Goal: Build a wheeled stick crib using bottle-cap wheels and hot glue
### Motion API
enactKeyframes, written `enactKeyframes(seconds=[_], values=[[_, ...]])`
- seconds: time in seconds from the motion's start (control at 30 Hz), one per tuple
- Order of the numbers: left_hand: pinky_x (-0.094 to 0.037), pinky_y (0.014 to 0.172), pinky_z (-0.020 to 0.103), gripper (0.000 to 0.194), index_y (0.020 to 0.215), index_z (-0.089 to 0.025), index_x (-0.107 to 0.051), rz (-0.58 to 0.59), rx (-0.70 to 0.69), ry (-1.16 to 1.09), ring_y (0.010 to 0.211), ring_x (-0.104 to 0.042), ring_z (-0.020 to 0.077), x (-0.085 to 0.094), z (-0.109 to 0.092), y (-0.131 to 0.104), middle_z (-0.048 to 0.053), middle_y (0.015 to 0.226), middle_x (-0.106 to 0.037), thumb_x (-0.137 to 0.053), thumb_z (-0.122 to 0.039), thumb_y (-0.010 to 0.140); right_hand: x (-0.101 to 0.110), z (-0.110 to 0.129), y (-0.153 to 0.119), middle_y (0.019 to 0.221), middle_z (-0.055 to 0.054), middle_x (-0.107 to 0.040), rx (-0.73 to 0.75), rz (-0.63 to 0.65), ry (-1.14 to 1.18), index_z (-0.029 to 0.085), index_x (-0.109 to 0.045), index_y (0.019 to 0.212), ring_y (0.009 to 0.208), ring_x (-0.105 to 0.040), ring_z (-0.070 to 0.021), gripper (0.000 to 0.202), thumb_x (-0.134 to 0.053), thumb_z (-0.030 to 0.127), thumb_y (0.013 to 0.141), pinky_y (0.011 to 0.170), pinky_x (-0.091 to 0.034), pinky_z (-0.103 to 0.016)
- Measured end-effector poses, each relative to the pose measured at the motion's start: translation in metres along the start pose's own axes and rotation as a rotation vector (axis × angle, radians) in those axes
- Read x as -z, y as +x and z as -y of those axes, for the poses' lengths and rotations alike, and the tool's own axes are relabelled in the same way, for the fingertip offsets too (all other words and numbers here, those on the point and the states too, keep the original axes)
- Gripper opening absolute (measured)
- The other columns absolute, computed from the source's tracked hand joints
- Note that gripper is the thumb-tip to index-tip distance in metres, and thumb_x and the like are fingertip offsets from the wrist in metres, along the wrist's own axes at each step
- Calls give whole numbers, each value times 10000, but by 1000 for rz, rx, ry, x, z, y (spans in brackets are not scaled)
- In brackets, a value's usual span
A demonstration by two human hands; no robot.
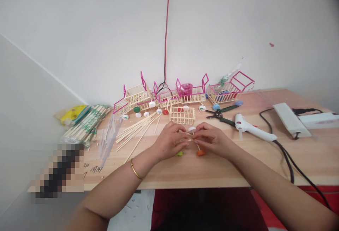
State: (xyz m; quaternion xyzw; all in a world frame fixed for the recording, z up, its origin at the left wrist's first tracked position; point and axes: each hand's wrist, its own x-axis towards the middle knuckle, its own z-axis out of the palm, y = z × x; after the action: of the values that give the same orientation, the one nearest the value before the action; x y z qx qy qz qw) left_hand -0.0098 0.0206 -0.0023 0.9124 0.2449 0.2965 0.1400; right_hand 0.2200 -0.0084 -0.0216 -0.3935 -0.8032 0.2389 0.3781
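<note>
Hands: both hands meet at the middle of the frame, fingers pinched together on one small piece of work.
Left hand [171, 141]: fingertips closed on the stick frame from the left, a gold bangle [136, 170] on the wrist.
Right hand [212, 140]: fingertips closed on the same frame from the right.
Stick frame [191, 139]: thin sticks carrying bottle caps; a white cap [192, 129] shows on top, a green cap [179, 153] and an orange cap [200, 152] rest on the bench [238, 167] below the fingers.
Behind the hands: an open stick basket [182, 115] just above them, and a row of pink-edged stick carts [185, 95] along the wall.
Right of centre: pliers [221, 115] and a white glue gun [251, 128], its cord trailing off the bench edge.
Left of centre: loose sticks [137, 130] fanned out, bundled sticks [88, 125] further left.
Risk: the sticks look thin, so a hard pinch could likely snap one or pop a cap off its axle; a sleeveless forearm sweeping right could catch the glue gun's tip or cord.
</note>
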Motion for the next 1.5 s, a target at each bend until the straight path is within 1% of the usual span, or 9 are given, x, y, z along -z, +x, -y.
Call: enactKeyframes(seconds=[0.17,0.37,0.53,0.8,1.03,1.17,1.37,1.43,1.5], values=[[-441,864,364,216,1011,-211,-683,-4,-10,1,969,-509,209,-4,-1,0,84,1055,-599,-606,-324,844,-2,-2,0,926,-61,-547,14,10,-16,207,-713,886,828,-589,-172,122,-622,275,842,749,-497,-305],[-441,866,358,194,1012,-216,-684,1,-21,-8,962,-515,200,-7,-2,1,80,1034,-598,-573,-268,862,-3,-3,1,902,-54,-541,23,21,-13,201,-710,868,819,-579,-167,108,-621,256,842,734,-481,-290],[-440,858,350,191,974,-201,-689,-4,-25,2,942,-520,192,-7,-3,3,83,1002,-605,-531,-269,891,-3,-1,1,893,-50,-544,24,19,-16,204,-708,850,818,-577,-167,93,-621,238,838,728,-475,-285],[-447,843,346,171,965,-202,-678,-23,-27,-18,935,-524,193,-10,-3,3,79,990,-604,-535,-252,886,-3,-1,1,901,-54,-532,10,32,-4,194,-701,850,819,-567,-162,95,-609,218,846,724,-468,-282],[-461,842,343,158,932,-160,-629,-103,-19,-48,948,-532,196,-10,0,3,98,1010,-611,-548,-286,882,-3,1,1,905,-52,-528,-4,29,4,192,-695,839,783,-566,-149,89,-607,210,842,685,-469,-266],[-452,823,352,171,978,-166,-636,-106,-24,19,914,-541,196,-11,3,3,87,975,-642,-502,-240,902,-3,2,1,901,-54,-536,-7,25,3,189,-698,832,784,-574,-154,92,-609,214,839,691,-474,-271],[-443,815,345,159,990,-160,-631,-84,-18,39,859,-574,189,-13,7,4,63,914,-700,-517,-222,899,-3,3,2,891,-54,-543,25,12,-23,198,-698,847,799,-579,-159,115,-597,252,858,715,-473,-279],[-441,801,337,146,977,-163,-635,-80,-11,50,839,-574,186,-14,8,4,55,897,-707,-530,-213,889,-3,2,2,891,-54,-548,20,-9,-37,201,-695,852,767,-578,-153,132,-587,276,866,681,-470,-270],[-439,790,331,139,967,-164,-641,-64,-1,62,815,-575,181,-15,9,4,49,874,-710,-539,-209,883,-4,1,2,888,-52,-551,-1,-35,-54,200,-693,866,685,-556,-131,149,-580,298,869,605,-454,-251]])
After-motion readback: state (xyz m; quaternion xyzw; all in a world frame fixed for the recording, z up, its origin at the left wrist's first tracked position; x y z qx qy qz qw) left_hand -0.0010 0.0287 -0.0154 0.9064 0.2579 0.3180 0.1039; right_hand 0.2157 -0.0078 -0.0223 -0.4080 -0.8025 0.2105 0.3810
